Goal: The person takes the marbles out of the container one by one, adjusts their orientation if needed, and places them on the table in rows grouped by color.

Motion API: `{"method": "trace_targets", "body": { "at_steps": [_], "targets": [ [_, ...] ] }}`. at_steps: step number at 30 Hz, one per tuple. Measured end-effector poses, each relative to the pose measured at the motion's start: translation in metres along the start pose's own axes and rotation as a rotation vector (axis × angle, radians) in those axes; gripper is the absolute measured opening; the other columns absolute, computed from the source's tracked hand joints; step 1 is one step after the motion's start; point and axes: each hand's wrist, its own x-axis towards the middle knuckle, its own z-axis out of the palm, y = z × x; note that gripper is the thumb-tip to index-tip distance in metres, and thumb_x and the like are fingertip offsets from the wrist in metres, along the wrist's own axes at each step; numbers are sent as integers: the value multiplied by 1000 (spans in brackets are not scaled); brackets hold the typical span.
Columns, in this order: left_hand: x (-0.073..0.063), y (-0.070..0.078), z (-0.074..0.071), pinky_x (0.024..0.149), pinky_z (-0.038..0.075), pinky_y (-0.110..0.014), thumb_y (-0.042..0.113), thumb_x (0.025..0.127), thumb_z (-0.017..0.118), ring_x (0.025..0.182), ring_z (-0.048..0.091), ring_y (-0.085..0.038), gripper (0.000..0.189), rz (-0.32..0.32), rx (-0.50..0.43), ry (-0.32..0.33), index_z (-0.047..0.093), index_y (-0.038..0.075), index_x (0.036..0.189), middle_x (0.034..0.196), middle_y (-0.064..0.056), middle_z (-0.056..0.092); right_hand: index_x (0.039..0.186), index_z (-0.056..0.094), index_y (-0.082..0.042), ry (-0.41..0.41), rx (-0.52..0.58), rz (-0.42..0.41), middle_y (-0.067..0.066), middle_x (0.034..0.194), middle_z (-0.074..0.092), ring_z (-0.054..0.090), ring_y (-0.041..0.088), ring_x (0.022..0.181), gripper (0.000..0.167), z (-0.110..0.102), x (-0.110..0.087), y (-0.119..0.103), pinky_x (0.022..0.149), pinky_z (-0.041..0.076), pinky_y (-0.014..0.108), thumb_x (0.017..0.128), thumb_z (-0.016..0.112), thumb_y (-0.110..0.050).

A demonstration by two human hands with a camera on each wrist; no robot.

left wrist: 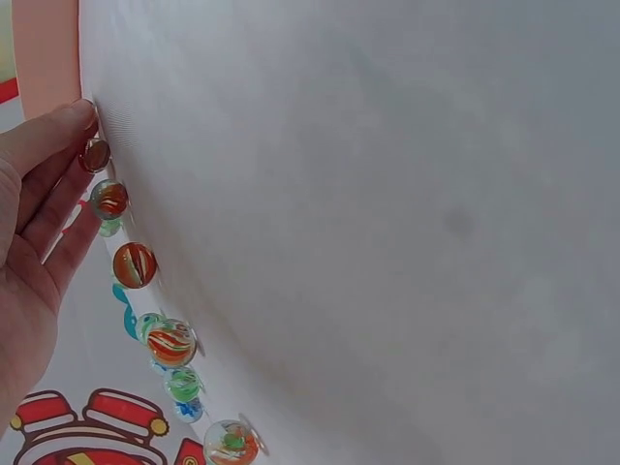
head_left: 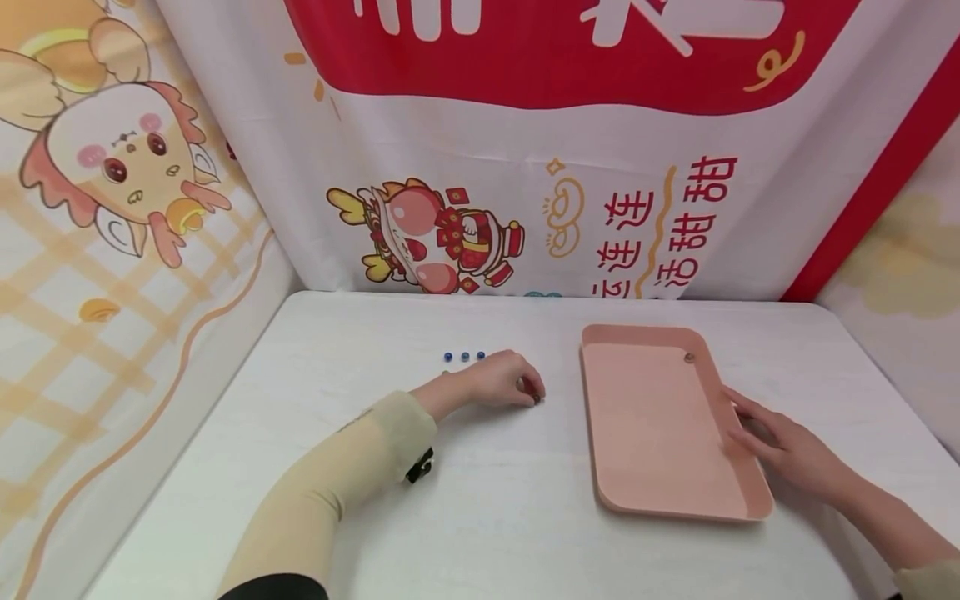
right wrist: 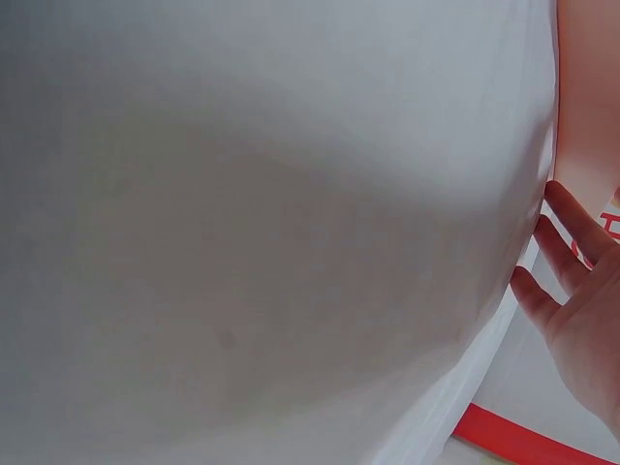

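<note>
My left hand (head_left: pixel 501 379) is low over the white table, left of a pink tray (head_left: pixel 660 500). Its thumb and fingertips pinch a small brownish glass marble (left wrist: pixel 94 155) close to the tabletop. Behind it in the left wrist view runs a line of swirled marbles; an orange-striped marble (left wrist: pixel 135 264) is among them. My right hand (head_left: pixel 806 462) holds the tray's right side, thumb over the rim and fingers along the outer wall. In the right wrist view its fingertips (right wrist: pixel 528 283) reach down at the table beside the tray. One marble (head_left: pixel 689 357) lies inside the tray, near the far right corner.
Beyond my left forearm, several blue marbles (head_left: pixel 465 357) form a short row on the table (head_left: pixel 480 533). The forearm and hand hide other marbles from the head view. A printed cloth (head_left: pixel 480 133) hangs at the table's back edge, with patterned cloth (head_left: pixel 112 333) on the left.
</note>
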Motion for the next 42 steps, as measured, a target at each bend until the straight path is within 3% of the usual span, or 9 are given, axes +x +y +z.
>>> {"method": "trace_targets", "body": {
  "at_steps": [11,16,21,26,34,42],
  "targets": [
    [1,0,2,83,47,-20,17,90,72,86,58,-4,15,-1,39,2,75,19,104,92,14,67,153,26,-6,2,4,-4,32,144,37,37,50,126,70,0,0,-1,91,32,70,97,60,-31],
    [-1,0,-1,80,48,-21,19,89,72,84,58,-5,16,-14,-3,2,74,18,105,93,14,67,153,25,-6,-5,6,6,32,143,38,38,50,126,71,0,0,-3,91,32,71,97,59,-32],
    [-5,4,-15,79,50,-26,24,90,71,86,61,-11,22,-32,-34,41,73,16,110,96,12,66,153,25,-7,-3,-1,8,32,142,39,38,49,126,71,-1,0,-4,91,32,70,97,59,-33],
    [-3,10,-34,87,47,-27,25,92,69,98,59,-8,24,25,27,76,72,13,113,100,11,68,153,26,-7,2,-6,7,32,142,40,39,49,125,71,0,0,-3,91,33,70,97,59,-33],
    [19,31,-50,85,47,-24,25,93,68,93,59,-3,23,119,69,100,73,11,111,98,10,69,153,26,-8,8,-10,15,31,139,44,39,49,125,71,0,-2,-3,91,33,70,97,60,-34],
    [55,52,-42,81,45,-19,25,92,69,89,58,-1,21,176,95,122,74,12,108,93,12,67,152,31,-8,59,-56,-34,25,136,51,46,38,120,68,1,-4,-5,91,38,60,96,62,-31]
  ]
}}
